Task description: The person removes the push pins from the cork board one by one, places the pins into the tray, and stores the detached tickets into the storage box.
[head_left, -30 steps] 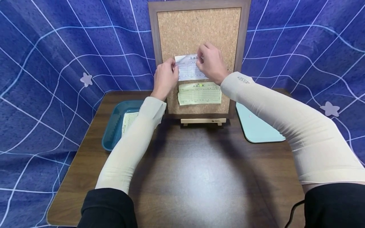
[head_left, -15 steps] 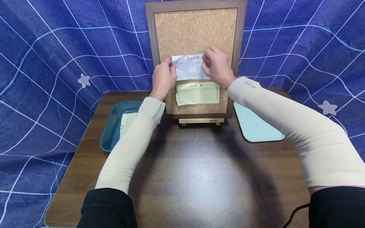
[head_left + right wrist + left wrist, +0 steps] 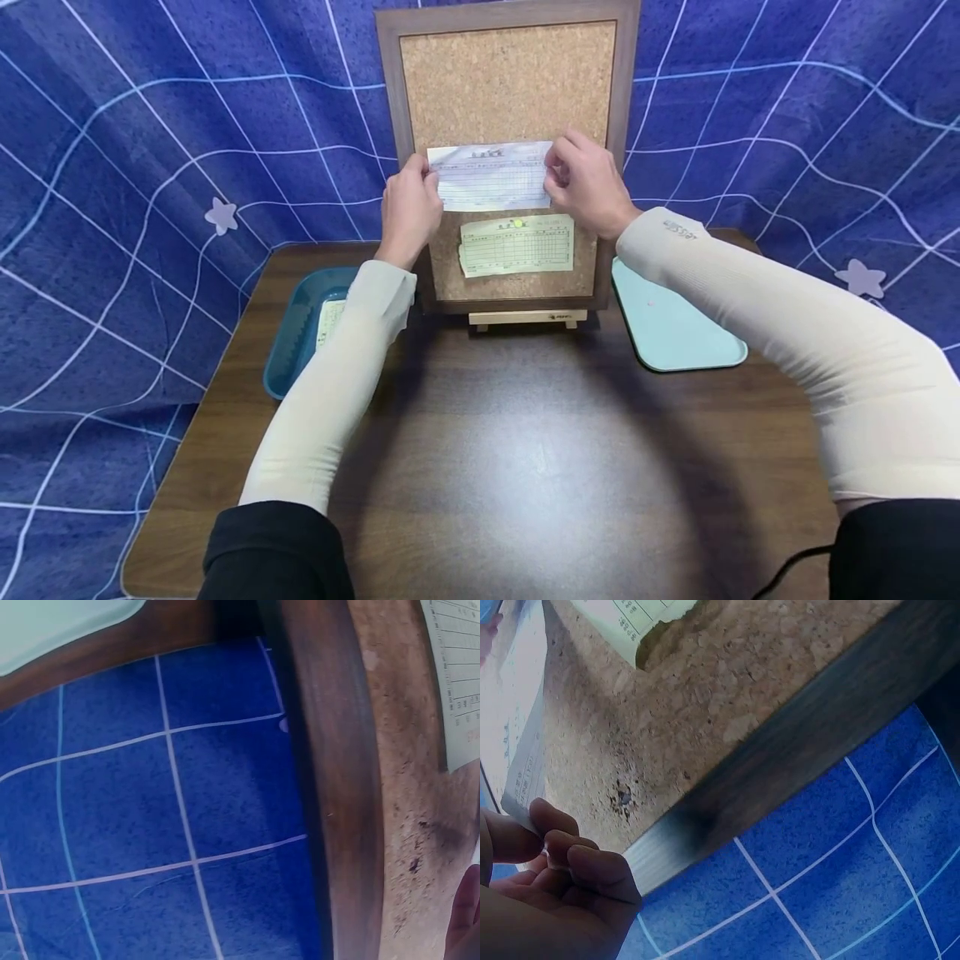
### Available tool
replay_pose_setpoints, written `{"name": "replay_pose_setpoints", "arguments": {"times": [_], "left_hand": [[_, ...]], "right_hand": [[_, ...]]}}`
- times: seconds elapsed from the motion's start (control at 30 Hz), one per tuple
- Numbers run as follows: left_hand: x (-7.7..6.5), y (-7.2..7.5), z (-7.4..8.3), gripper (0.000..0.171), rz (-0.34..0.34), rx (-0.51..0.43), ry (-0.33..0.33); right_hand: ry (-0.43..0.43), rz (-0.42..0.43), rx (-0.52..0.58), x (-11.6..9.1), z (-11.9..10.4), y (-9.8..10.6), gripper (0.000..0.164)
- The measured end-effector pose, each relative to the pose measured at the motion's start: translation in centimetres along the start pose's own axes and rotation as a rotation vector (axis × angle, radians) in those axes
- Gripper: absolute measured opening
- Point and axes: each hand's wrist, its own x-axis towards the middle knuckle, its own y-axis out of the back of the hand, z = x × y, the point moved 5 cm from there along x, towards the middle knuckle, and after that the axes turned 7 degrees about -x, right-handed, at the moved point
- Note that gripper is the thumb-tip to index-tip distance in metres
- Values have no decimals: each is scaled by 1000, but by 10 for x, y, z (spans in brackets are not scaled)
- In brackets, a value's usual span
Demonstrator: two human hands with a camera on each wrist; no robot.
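A white printed form (image 3: pixel 491 179) is stretched level across the framed cork board (image 3: pixel 510 83). My left hand (image 3: pixel 411 207) pinches its left end between thumb and fingertips; the left wrist view shows the sheet's corner (image 3: pixel 525 787) in that grip, lifted off the cork. At the other end, my right hand (image 3: pixel 588 183) pinches the right edge with curled fingers. Just below, a pale green form (image 3: pixel 517 248) hangs on the board with a yellow pin (image 3: pixel 518 222) at its top. Only a finger (image 3: pixel 465 907) of my right hand shows in the right wrist view.
The board stands on a small wooden easel (image 3: pixel 527 317) at the back of the brown table (image 3: pixel 540 450). To its left is a teal tray (image 3: pixel 288 342) with a pale green slip (image 3: pixel 330 321) inside. A light turquoise tray (image 3: pixel 682 329) lies at right. Blue curtain (image 3: pixel 315 125) hangs behind.
My right hand has slid right to the white form's right edge. My left hand has moved left, drawing the sheet's left end with it, so more of the form shows between them.
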Motion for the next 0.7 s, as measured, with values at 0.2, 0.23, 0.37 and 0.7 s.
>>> {"name": "replay_pose_setpoints", "arguments": {"times": [0.2, 0.23, 0.37, 0.7], "left_hand": [[0, 7, -5, 24, 2, 3, 23], [0, 8, -6, 24, 2, 5, 26], [0, 12, -9, 24, 17, -3, 26], [-8, 23, -21, 26, 36, -54, 32]], "right_hand": [[19, 24, -18, -5, 7, 8, 5], [18, 22, -22, -6, 9, 9, 4], [17, 22, -35, -9, 13, 12, 4], [12, 13, -35, -23, 27, 23, 6]]}}
